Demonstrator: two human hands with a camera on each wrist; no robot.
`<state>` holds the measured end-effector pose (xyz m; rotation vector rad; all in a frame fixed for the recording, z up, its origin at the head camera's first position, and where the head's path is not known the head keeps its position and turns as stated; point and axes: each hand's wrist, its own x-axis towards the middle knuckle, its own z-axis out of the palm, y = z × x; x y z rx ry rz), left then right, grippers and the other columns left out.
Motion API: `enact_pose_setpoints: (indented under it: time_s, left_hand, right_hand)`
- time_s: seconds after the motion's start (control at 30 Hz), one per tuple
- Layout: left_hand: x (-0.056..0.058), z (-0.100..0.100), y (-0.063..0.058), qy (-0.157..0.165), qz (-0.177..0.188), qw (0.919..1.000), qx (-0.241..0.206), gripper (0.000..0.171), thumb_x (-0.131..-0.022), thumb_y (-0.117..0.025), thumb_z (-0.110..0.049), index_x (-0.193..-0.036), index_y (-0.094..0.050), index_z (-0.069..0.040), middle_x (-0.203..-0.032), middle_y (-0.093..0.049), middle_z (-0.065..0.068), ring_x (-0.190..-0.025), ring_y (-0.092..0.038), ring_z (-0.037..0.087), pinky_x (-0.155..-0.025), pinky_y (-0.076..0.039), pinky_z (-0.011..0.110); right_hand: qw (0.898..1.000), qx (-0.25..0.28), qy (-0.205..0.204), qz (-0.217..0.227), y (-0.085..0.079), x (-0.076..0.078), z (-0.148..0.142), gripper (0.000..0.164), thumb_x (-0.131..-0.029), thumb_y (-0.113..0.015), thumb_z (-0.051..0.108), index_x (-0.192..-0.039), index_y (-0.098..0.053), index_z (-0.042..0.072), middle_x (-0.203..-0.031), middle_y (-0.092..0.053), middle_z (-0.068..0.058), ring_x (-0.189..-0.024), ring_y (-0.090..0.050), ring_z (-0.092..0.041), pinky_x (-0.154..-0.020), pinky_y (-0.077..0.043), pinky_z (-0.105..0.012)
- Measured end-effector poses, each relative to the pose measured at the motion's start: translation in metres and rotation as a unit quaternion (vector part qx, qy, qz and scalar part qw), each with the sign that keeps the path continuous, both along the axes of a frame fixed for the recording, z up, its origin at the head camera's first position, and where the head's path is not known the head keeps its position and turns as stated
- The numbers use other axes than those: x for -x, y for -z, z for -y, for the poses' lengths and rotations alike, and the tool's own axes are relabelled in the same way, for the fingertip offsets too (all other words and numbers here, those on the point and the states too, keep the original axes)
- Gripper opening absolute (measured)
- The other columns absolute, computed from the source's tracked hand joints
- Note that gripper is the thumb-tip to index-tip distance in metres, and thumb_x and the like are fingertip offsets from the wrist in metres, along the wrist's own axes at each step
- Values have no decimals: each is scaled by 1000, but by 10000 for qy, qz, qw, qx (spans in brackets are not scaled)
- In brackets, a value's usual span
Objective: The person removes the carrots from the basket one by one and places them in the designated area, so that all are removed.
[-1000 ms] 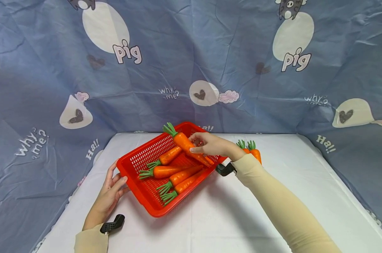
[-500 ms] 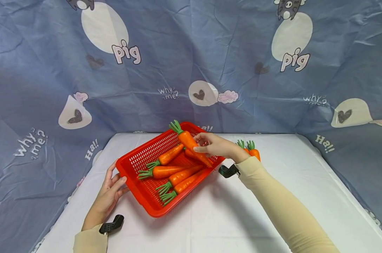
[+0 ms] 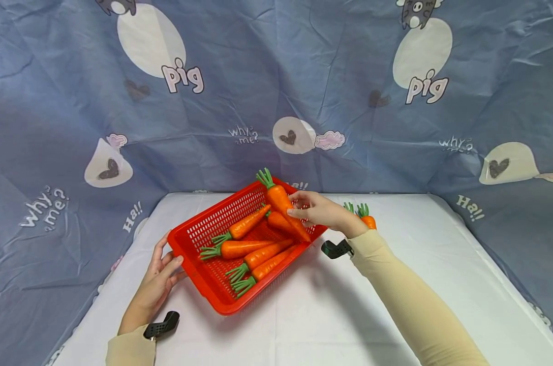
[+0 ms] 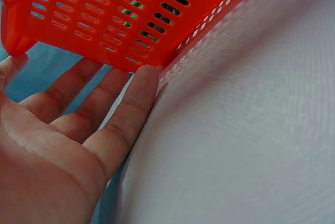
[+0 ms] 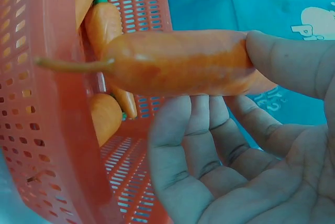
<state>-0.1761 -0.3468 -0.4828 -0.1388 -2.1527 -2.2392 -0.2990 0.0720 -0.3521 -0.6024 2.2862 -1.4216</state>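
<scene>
A red slotted plastic basket (image 3: 195,272) stands at an angle on the white table, with several carrots (image 3: 243,248) in it, green tops mostly toward the left. My left hand (image 3: 152,285) is at its left end; the left wrist view shows fairly straight fingers (image 4: 138,88) touching the rim and outer wall. Over the basket's right part, my right hand (image 3: 323,211) pinches one carrot (image 3: 278,197) between thumb and fingers. Its green top points up and back, its thin tip down toward the right-hand rim. In the right wrist view this carrot (image 5: 178,62) lies across the fingertips.
Behind the right wrist another carrot (image 3: 368,221) shows on the table, with a second green top beside it, partly hidden by the arm. A blue printed cloth (image 3: 240,101) hangs behind and around the white tabletop (image 3: 240,340).
My right hand has moved slightly right with the carrot, which has turned more upright. More of a carrot beneath it now shows in the basket. The left hand and basket stay put.
</scene>
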Motion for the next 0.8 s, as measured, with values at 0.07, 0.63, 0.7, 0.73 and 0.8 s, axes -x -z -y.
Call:
enact_pose_setpoints:
  time_s: [0.07, 0.63, 0.7, 0.73, 0.8]
  left_hand:
    - [0, 0, 0, -4, 9, 10000, 4, 71, -112, -53, -17, -170, -17, -35, -143, -60, -14, -118, -70, 3, -93, -62, 26]
    - [0, 0, -1, -5, 90, 10000, 11, 71, -113, -53, -19, -170, -15, -37, -142, -61, -15, -113, -72, 4, -93, -62, 25]
    - [0, 0, -1, 4, 77, 10000, 8, 72, -113, -53, -18, -171, -15, -37, -143, -60, -15, -114, -71, 4, -93, -62, 25]
    - [0, 0, -1, 11, 63, 10000, -1, 72, -113, -53, -18, -171, -15, -37, -143, -60, -15, -115, -71, 4, -93, -62, 25]
    - [0, 0, 0, 39, 17, 10000, -28, 72, -113, -53, -16, -171, -15, -36, -144, -60, -14, -116, -71, 5, -93, -62, 26]
  right_hand:
    - [10000, 66, 50, 45, 0, 0, -3, 46, -106, -67, 17, -146, -53, -1, -115, -55, -10, -89, -57, -19, -81, -58, -34]
    - [9974, 433, 432, 388, 6, 0, -26, 45, -107, -64, 15, -147, -50, -2, -117, -55, -11, -97, -64, -18, -83, -63, -32]
    - [9969, 498, 445, 416, 7, 0, -29, 45, -108, -64, 15, -147, -49, -3, -117, -55, -11, -97, -65, -18, -83, -63, -31]
    - [9966, 536, 448, 443, 7, 0, -31, 45, -108, -64, 15, -146, -49, -3, -117, -55, -11, -96, -65, -18, -82, -63, -31]
    - [9959, 595, 471, 493, 8, 0, -33, 45, -108, -63, 15, -146, -48, -4, -116, -54, -11, -96, -65, -18, -81, -63, -30]
